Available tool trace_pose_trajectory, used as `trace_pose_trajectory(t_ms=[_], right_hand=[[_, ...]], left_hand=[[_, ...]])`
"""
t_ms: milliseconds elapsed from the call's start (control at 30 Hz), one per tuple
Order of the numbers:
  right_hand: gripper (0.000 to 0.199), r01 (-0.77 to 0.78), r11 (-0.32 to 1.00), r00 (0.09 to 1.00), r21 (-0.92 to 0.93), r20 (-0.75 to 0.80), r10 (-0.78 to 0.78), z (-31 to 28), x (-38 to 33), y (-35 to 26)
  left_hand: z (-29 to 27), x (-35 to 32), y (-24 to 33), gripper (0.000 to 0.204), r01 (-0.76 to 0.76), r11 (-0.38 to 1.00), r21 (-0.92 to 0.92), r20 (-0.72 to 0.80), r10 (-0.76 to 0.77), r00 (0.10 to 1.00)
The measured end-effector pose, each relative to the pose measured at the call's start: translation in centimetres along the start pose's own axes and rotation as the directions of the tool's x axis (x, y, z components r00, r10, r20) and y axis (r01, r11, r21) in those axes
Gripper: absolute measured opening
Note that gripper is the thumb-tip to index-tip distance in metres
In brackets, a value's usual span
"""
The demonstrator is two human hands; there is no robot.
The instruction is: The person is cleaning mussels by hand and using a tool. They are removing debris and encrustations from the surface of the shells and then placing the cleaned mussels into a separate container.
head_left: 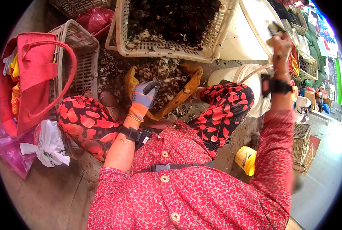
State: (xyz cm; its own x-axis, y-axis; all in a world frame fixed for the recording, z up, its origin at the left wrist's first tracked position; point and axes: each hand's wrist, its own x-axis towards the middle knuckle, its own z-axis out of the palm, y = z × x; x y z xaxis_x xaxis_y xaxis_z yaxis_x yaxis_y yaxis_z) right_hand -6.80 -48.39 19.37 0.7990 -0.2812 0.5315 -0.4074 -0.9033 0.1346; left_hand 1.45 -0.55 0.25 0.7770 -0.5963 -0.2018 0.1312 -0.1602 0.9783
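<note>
My left hand (143, 99), in a grey and orange glove, is closed round a slim dark knife-like tool (167, 81) that points to the right. It is over a yellow-brown sack (183, 94) between my knees, near a heap of pale and dark shell pieces (159, 71). Out to the right, my bare right hand (281, 48) is raised beside the large white tub, its fingers closed. A small greyish-dark thing shows at its fingertips, too blurred to name. Each wrist wears a black strap.
Ahead stands a pale plastic crate (167, 52) of dark shells, with a large white tub (247, 34) and a white bucket (232, 74) to its right. A red bag (36, 76) and grey crate (80, 69) are at left. A yellow container (246, 160) lies lower right.
</note>
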Motion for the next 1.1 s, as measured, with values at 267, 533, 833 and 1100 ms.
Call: trace_pose_trajectory(t_ms=[267,533,833,1100], right_hand=[[0.031,-0.104,0.732,0.993,0.674,0.117,0.033,5.5,4.7,-3.8],[0.029,-0.002,0.993,0.787,0.115,0.614,-0.069,10.9,1.6,-27.7],[0.025,0.233,0.972,0.781,-0.035,0.602,-0.166,15.8,4.5,-30.6],[0.033,-0.35,0.862,0.647,0.366,0.76,-0.061,12.9,4.5,-29.6]], left_hand=[[0.6,1.2,-0.6,0.023,-0.068,0.998,0.011,-0.057,0.068,0.996],[0.1,1.6,0.1,0.021,-0.093,0.988,0.125,-0.017,0.096,0.995],[0.5,1.5,0.4,0.021,-0.085,0.984,0.154,-0.08,0.098,0.992],[-0.8,1.3,0.7,0.021,0.155,0.852,-0.5,-0.139,-0.256,0.957]])
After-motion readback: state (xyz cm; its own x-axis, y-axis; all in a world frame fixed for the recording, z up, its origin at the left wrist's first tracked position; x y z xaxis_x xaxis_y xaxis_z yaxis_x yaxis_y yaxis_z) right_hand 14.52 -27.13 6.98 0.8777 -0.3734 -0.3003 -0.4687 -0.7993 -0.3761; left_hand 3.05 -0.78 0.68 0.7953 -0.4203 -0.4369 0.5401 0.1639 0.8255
